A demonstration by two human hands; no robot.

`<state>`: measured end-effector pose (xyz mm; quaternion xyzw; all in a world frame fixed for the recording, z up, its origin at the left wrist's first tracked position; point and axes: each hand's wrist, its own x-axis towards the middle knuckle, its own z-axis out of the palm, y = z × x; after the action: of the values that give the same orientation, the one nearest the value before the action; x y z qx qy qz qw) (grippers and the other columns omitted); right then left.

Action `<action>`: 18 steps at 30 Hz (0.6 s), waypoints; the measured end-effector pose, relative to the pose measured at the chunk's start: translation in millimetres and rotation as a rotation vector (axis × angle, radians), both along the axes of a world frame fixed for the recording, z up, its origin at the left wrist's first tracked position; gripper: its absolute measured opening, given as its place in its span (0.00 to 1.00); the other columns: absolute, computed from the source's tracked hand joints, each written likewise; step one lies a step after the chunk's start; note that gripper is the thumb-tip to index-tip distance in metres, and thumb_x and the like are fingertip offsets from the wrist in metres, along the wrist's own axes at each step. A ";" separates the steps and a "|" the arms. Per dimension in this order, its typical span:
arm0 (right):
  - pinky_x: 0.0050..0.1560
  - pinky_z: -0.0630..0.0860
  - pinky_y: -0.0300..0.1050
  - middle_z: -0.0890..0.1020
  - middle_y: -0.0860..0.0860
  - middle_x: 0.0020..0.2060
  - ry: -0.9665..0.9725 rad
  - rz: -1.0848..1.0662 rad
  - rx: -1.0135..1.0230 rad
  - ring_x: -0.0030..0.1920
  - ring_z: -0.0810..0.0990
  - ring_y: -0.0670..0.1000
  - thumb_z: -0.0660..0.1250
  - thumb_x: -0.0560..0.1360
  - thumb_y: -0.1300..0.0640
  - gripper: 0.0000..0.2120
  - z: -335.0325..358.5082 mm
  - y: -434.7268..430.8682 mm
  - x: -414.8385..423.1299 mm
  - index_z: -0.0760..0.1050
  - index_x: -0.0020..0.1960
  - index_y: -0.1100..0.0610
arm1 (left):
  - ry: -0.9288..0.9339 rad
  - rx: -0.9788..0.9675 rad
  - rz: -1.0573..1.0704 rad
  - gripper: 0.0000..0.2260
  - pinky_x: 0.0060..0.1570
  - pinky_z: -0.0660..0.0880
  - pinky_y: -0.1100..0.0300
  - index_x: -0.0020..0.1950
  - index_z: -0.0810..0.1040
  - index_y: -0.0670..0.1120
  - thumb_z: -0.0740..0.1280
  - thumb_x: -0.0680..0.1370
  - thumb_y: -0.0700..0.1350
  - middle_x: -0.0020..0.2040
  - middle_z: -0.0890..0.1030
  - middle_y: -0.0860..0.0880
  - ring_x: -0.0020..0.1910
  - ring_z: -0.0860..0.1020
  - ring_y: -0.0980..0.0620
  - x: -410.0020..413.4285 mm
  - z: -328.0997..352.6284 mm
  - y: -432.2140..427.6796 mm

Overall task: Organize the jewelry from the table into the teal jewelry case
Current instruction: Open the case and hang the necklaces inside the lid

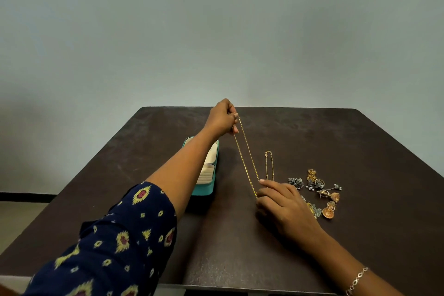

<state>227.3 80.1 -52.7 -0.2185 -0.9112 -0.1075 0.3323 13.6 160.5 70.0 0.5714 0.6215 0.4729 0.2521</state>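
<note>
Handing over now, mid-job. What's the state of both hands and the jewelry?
Left hand: raised, pinching the top of the gold chain.
Right hand: pinches its lower end near the table.
Teal jewelry case: open behind the left forearm, no jewelry seen inside.
Thin chain, earrings and rings: on the table, right side.
To do: all of it, held chain first.

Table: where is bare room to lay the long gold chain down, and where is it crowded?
Bare: the table far right, beyond the earring pile; the strip left of the teal jewelry case; the near middle, between the patterned sleeve and the right hand. Crowded: from the short chain across to that pile.
</note>
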 end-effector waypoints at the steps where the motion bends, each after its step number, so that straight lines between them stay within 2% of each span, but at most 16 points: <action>1: 0.55 0.66 0.43 0.81 0.48 0.49 0.006 0.010 0.006 0.63 0.71 0.49 0.68 0.72 0.56 0.08 -0.3 -0.6 0.1 0.71 0.49 0.52 | 0.012 0.007 -0.005 0.04 0.26 0.75 0.64 0.47 0.67 0.42 0.57 0.79 0.34 0.35 0.75 0.46 0.25 0.75 0.54 -0.3 0.7 -2.1; 7: 0.56 0.66 0.43 0.81 0.48 0.42 -0.016 0.062 0.004 0.59 0.73 0.49 0.72 0.66 0.60 0.15 -1.7 -0.9 2.3 0.70 0.49 0.52 | -0.008 0.029 0.018 0.05 0.24 0.74 0.66 0.46 0.67 0.42 0.57 0.79 0.34 0.35 0.75 0.46 0.25 0.74 0.54 -2.4 4.2 -9.2; 10: 0.57 0.66 0.42 0.81 0.48 0.42 -0.018 0.086 0.035 0.58 0.74 0.48 0.69 0.70 0.59 0.10 -1.8 -2.0 5.1 0.71 0.49 0.52 | -0.008 0.018 0.031 0.04 0.24 0.74 0.66 0.46 0.68 0.41 0.58 0.79 0.34 0.35 0.75 0.46 0.25 0.74 0.54 -5.1 7.0 -11.4; 14: 0.55 0.70 0.43 0.82 0.50 0.41 -0.007 0.107 0.075 0.54 0.76 0.49 0.66 0.72 0.59 0.03 0.7 -3.2 7.8 0.77 0.45 0.55 | -0.008 -0.005 0.044 0.03 0.24 0.74 0.67 0.46 0.69 0.41 0.59 0.78 0.34 0.34 0.76 0.47 0.25 0.75 0.56 -6.0 7.5 -15.1; 16: 0.53 0.70 0.42 0.82 0.51 0.41 0.013 0.128 0.017 0.50 0.78 0.49 0.64 0.72 0.60 0.04 4.7 -4.8 8.3 0.77 0.45 0.55 | -0.028 -0.011 0.049 0.04 0.24 0.73 0.67 0.44 0.69 0.41 0.60 0.78 0.34 0.34 0.77 0.47 0.25 0.75 0.56 -4.6 7.7 -17.1; 18: 0.50 0.69 0.38 0.81 0.49 0.43 0.072 0.133 -0.141 0.47 0.76 0.46 0.63 0.70 0.61 0.07 13.2 -7.0 8.3 0.75 0.46 0.53 | -0.076 -0.017 0.046 0.07 0.24 0.74 0.66 0.42 0.69 0.42 0.60 0.78 0.33 0.34 0.76 0.46 0.25 0.75 0.55 -3.4 7.9 -19.8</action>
<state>235.6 73.1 -39.6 -0.1841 -0.9164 -0.0130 0.3551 10.2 140.7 77.9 0.5365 0.6283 0.4947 0.2697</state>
